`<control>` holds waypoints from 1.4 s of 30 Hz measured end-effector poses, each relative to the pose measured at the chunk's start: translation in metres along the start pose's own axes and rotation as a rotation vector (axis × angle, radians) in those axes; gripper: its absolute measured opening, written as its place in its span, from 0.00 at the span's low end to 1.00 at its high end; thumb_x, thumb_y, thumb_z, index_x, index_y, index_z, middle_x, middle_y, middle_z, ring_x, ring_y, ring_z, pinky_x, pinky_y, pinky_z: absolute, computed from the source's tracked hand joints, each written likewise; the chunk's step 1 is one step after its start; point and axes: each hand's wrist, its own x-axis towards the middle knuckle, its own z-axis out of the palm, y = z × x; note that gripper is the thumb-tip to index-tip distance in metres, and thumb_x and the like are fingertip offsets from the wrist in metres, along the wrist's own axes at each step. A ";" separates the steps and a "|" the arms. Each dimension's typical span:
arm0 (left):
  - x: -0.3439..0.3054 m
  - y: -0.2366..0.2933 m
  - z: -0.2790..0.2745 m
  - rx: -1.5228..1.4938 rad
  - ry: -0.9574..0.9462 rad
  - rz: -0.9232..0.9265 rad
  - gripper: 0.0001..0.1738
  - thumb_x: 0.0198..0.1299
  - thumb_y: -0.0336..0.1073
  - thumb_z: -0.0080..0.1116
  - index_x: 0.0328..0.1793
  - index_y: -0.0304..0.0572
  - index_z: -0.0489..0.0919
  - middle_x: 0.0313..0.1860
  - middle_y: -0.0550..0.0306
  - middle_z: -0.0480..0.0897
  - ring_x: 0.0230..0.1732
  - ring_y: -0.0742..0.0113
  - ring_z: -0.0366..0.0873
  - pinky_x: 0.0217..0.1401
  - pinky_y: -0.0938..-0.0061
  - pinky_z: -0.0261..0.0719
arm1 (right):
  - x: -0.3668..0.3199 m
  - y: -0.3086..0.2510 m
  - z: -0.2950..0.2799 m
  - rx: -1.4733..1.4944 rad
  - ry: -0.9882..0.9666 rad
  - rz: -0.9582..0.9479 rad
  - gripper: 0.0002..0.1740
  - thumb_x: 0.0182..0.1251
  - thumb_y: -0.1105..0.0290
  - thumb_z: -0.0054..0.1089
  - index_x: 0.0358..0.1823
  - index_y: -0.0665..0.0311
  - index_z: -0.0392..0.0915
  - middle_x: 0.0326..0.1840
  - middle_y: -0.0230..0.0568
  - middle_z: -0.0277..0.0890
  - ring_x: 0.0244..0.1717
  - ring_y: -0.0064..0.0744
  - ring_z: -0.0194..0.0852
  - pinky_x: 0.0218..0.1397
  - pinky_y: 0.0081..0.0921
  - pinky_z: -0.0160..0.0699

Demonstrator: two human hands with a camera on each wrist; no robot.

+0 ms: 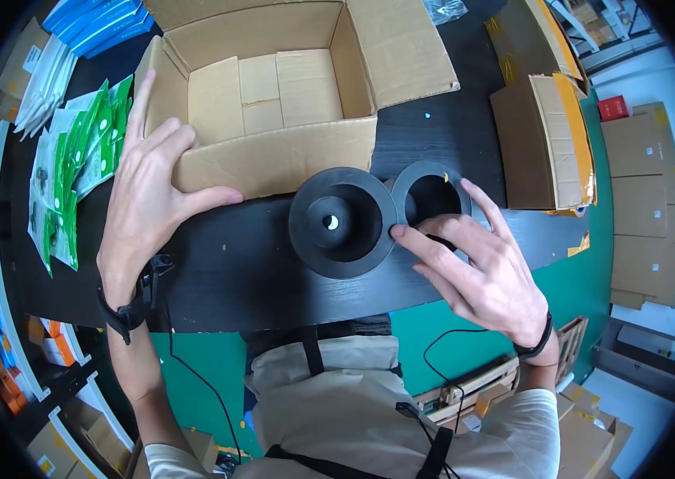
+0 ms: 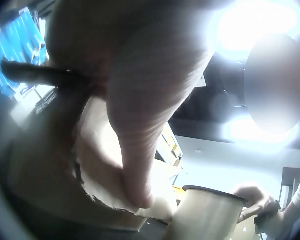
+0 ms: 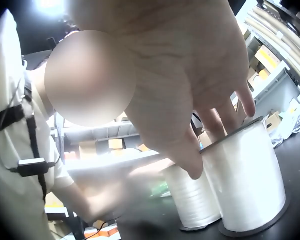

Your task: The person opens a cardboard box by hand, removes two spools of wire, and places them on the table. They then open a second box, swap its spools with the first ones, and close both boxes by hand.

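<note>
Two spools wound with white, glossy material stand upright side by side on the dark table. From above, the left spool [image 1: 303, 239] shows a wide black flange and a hollow core, and the right spool [image 1: 409, 180] is partly covered by my right hand [image 1: 477, 267]. That hand spans the right spool's top, its fingers bent over the flange; in the right wrist view the thumb [image 3: 192, 162] hangs beside this spool [image 3: 247, 180]. My left hand [image 1: 142, 176] rests at the near left corner of an open cardboard box [image 1: 290, 156], index finger extended and thumb straight along the near wall.
Green-and-white packets [image 1: 74, 176] lie left of the box, with blue packs [image 1: 102, 24] behind them. Another cardboard box [image 1: 541, 148] stands at the table's right side. Cables hang in front of the person below the table's front edge.
</note>
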 end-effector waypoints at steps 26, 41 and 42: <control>-0.014 0.009 0.009 -0.059 0.144 0.137 0.33 0.44 0.53 0.88 0.41 0.32 0.84 0.44 0.44 0.84 0.89 0.29 0.53 0.88 0.43 0.59 | 0.005 -0.031 -0.087 -0.017 0.277 -0.193 0.22 0.66 0.49 0.74 0.47 0.59 0.85 0.26 0.32 0.74 0.20 0.35 0.71 0.25 0.34 0.67; -0.068 0.039 0.012 -0.362 0.243 -0.026 0.75 0.43 0.52 0.88 0.90 0.32 0.50 0.85 0.20 0.53 0.83 0.24 0.62 0.83 0.52 0.71 | 0.176 -0.011 -0.079 0.127 0.168 -0.057 0.31 0.70 0.44 0.75 0.52 0.70 0.85 0.31 0.46 0.82 0.28 0.31 0.75 0.35 0.29 0.74; -0.069 0.038 0.014 -0.346 0.243 -0.013 0.76 0.44 0.52 0.88 0.91 0.32 0.49 0.85 0.20 0.53 0.83 0.24 0.62 0.83 0.51 0.71 | 0.182 -0.007 -0.074 0.125 0.165 -0.057 0.31 0.70 0.44 0.75 0.52 0.70 0.85 0.31 0.46 0.82 0.28 0.31 0.75 0.35 0.29 0.74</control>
